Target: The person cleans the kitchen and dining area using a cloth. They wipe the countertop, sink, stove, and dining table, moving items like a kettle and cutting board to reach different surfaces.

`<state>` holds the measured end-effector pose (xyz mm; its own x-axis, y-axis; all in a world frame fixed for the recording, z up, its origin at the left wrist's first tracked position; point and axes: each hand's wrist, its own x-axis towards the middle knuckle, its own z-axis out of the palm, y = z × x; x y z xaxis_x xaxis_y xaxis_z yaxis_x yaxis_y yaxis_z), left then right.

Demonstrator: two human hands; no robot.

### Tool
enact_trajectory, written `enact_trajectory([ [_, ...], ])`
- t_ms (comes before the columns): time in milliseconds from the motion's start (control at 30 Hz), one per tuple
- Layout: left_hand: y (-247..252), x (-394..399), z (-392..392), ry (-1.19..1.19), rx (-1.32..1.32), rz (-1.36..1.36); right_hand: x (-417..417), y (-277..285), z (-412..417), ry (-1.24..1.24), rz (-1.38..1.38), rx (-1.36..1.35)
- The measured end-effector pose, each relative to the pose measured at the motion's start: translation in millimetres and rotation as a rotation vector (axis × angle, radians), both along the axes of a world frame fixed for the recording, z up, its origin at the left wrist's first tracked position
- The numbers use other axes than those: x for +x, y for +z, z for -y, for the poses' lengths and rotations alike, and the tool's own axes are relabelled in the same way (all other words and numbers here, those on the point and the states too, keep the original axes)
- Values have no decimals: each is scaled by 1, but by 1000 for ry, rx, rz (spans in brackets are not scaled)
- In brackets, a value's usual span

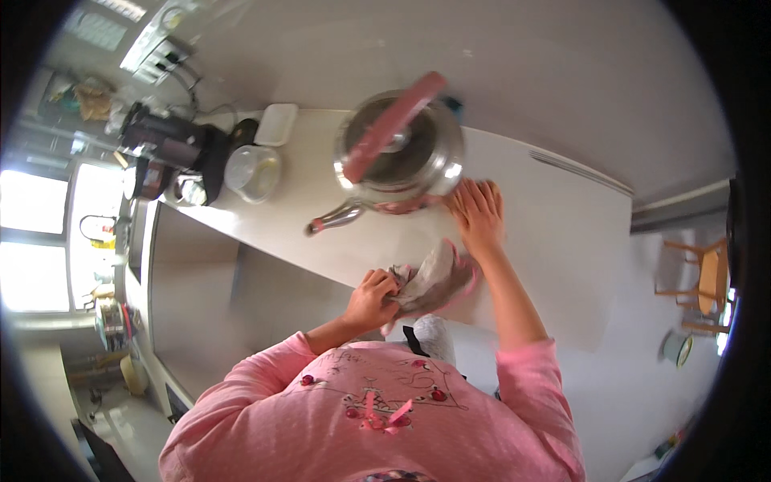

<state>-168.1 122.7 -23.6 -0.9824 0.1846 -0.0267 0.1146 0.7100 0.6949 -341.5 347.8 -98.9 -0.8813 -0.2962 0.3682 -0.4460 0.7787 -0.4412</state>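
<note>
Near the counter's front edge, my left hand (371, 300) grips a crumpled grey cloth with a pink edge (424, 283), which hangs in folds to its right. Fingers closed around the cloth hide part of it. My right hand (479, 208) is spread with its fingertips against or close beside the lower right side of a shiny metal kettle (449, 175); whether they press on it cannot be told. The kettle has a pink handle (391, 129) over its lid and a spout (337, 218) that points to the lower left.
The kettle stands on a white countertop (542, 223) against a wall. Left of it are a clear plastic container (253, 173), a white tray (277, 125) and a dark appliance (165, 141) with cables. A wooden chair (711, 275) stands on the floor at the far right.
</note>
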Motion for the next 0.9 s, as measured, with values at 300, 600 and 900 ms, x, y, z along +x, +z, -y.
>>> enact_trajectory([
  [300, -24, 52, 223, 535, 51, -22, 115, 13, 127, 2, 89, 91],
  [600, -6, 6, 379, 500, -30, -53, 61, 6, 325, -248, -15, 197],
  [900, -61, -79, 424, 700, 934, 454, 6, -11, 401, -279, 102, 252],
])
